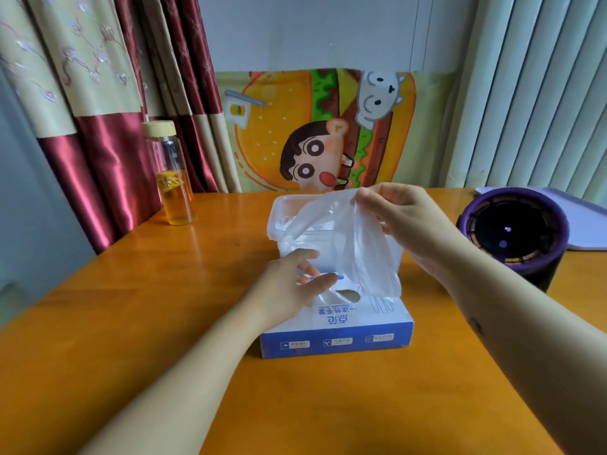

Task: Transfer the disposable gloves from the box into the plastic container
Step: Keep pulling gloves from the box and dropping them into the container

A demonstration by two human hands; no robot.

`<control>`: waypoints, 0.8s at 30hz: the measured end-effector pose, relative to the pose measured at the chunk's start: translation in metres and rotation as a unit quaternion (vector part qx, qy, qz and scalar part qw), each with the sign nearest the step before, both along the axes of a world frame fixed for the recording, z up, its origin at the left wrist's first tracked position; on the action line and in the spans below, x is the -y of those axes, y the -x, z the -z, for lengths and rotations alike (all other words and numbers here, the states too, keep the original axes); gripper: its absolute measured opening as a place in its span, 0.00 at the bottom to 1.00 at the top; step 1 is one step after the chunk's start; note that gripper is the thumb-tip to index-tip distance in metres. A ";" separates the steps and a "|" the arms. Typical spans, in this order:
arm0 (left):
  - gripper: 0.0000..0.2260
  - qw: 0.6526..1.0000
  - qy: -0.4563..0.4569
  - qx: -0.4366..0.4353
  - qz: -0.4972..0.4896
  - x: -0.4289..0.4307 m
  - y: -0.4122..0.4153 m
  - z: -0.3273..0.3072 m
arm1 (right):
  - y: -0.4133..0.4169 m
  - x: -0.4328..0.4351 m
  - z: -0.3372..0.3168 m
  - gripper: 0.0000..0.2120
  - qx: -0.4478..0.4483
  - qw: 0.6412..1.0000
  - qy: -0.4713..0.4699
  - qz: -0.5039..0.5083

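Observation:
A blue and white glove box [338, 336] lies flat on the wooden table [131, 323], its oval opening facing up. Right behind it stands a clear plastic container [279, 218] with no lid on. My right hand [404, 218] pinches a thin translucent glove [358, 247] and holds it up above the container's near edge; the glove's lower end still hangs into the box opening. My left hand [295, 284] rests with straight fingers on the box top, beside the opening.
A glass bottle [172, 178] of amber liquid with a pale cap stands at the table's back left. A round purple device [515, 234] sits at the right, with a pale sheet [588, 221] behind it. Curtains and a cartoon cloth hang along the back.

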State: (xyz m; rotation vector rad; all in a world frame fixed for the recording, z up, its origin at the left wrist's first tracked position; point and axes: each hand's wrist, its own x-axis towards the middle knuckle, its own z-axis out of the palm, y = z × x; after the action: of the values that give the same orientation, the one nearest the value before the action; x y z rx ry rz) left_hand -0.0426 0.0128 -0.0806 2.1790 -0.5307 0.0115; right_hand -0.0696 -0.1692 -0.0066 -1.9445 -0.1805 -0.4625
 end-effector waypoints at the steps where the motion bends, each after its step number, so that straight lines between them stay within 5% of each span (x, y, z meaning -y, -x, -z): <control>1: 0.32 0.999 0.042 -0.002 -0.003 -0.001 0.003 -0.006 | 0.001 0.001 0.000 0.12 -0.021 1.000 0.007 -0.015; 6: 0.35 0.983 0.176 -0.026 0.048 -0.006 0.004 -0.039 | 0.000 -0.002 -0.002 0.17 -0.198 0.957 -0.139 -0.160; 11: 0.06 0.972 0.236 -0.010 0.013 0.012 0.004 -0.063 | -0.004 -0.011 0.000 0.18 -0.269 0.926 -0.180 -0.197; 18: 0.07 0.943 0.307 -0.021 -0.126 0.012 -0.032 -0.086 | 0.005 0.011 -0.017 0.14 -0.021 0.988 -0.130 -0.084; 24: 0.06 0.929 0.310 -0.038 -0.196 0.021 -0.053 -0.094 | 0.014 0.001 -0.019 0.09 -0.004 0.979 0.157 -0.128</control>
State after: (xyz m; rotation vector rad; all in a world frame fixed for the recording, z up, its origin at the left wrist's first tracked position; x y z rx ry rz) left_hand 0.0104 -0.0085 0.0134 1.6168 -0.0186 0.2750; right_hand -0.0837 -0.1700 0.0129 -2.1919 -0.5204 -0.2663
